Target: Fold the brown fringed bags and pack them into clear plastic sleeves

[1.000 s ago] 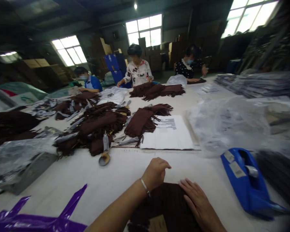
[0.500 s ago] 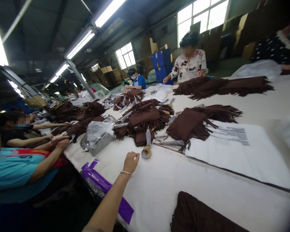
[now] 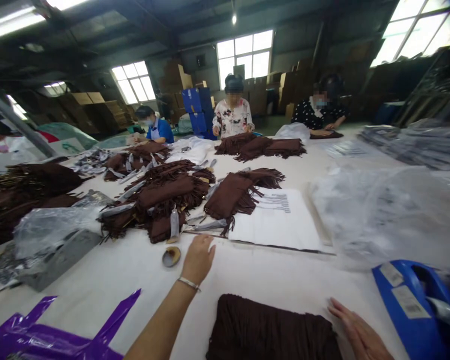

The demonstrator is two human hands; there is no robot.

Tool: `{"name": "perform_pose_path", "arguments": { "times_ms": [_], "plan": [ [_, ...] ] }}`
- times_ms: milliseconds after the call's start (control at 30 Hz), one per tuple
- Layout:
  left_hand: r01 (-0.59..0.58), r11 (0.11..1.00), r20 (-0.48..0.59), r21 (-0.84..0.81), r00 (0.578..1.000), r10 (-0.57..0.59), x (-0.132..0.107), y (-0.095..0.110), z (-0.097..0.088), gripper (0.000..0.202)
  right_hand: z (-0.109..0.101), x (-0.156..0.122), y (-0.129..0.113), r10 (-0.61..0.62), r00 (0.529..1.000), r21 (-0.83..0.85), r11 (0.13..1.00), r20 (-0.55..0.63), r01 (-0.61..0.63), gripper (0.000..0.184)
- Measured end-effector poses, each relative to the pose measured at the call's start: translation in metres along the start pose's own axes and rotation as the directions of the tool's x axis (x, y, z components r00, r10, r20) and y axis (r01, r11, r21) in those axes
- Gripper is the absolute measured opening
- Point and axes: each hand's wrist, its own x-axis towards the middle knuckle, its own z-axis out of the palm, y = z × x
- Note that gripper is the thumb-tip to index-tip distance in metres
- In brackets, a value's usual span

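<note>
My left hand [image 3: 198, 257] reaches forward over the white table, beside a small roll of tape [image 3: 171, 256] with a brown core. It is open, with the thumb apart, its fingertips partly hidden, and nothing visible in it. My right hand [image 3: 354, 327] is open, fingers stretched out, at the right side of a dark brown fringed bag [image 3: 272, 330] lying in front of me. Whether it touches the bag I cannot tell. Ahead of my left hand lies a pile of brown fringed bags [image 3: 168, 192], some with grey wrapped parts. Another brown fringed bag [image 3: 228, 192] rests partly on a white sheet [image 3: 273, 230].
A blue tape dispenser [image 3: 408, 305] stands at right, below heaped clear plastic bags [image 3: 378, 210]. Purple plastic [image 3: 60, 337] hangs at the left edge. A grey box [image 3: 60, 260] with plastic film stands at left. Several people work across the table, one in a blue shirt [image 3: 164, 131].
The view has swung right. My right hand has come into view by the near brown bag, and the tape dispenser shows too. My left hand now lies nearer the pile, its fingers extended.
</note>
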Motion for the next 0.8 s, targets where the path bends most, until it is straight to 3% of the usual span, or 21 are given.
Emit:
{"name": "perform_pose_path", "arguments": {
  "times_ms": [67,100,167,233,333,467,567,667,800],
  "plan": [
    [-0.242,0.965,0.09,-0.104,0.964,0.252,0.023,0.047,0.02,0.031,-0.004,0.0,-0.013,0.017,1.0,-0.009,1.0,-0.015,-0.017,0.045],
    [-0.295,0.948,0.124,-0.12,0.943,0.31,0.035,0.069,0.033,0.033,-0.005,0.0,-0.018,0.016,1.0,-0.007,1.0,-0.027,-0.016,0.044],
    [-0.343,0.931,0.184,-0.127,0.914,0.361,0.057,0.103,0.057,0.032,-0.006,0.001,-0.024,-0.005,0.999,0.0,1.0,-0.041,0.005,0.044],
    [-0.349,0.929,0.237,-0.123,0.899,0.369,0.074,0.122,0.076,0.026,-0.005,0.0,-0.022,-0.016,0.998,-0.007,1.0,-0.059,0.016,0.042],
    [-0.332,0.935,0.297,-0.126,0.886,0.355,0.091,0.124,0.087,0.021,-0.001,-0.001,-0.012,-0.016,0.996,-0.02,1.0,-0.088,0.014,0.04],
    [-0.265,0.948,0.368,-0.176,0.876,0.313,0.107,0.105,0.081,0.014,0.004,-0.002,-0.003,0.002,0.994,-0.004,1.0,-0.107,-0.003,0.04],
    [-0.188,0.95,0.424,-0.248,0.861,0.282,0.116,0.093,0.078,0.011,0.004,0.0,-0.005,0.002,0.993,0.011,1.0,-0.118,-0.001,0.04],
    [-0.077,0.947,0.439,-0.312,0.872,0.216,0.122,0.088,0.082,0.008,0.002,0.001,-0.008,0.013,0.992,0.016,1.0,-0.128,-0.011,0.041],
    [0.082,0.911,0.434,-0.403,0.894,0.111,0.121,0.089,0.09,0.026,0.001,0.001,-0.008,0.063,0.992,0.055,0.997,-0.111,-0.057,0.041]
  ]
}}
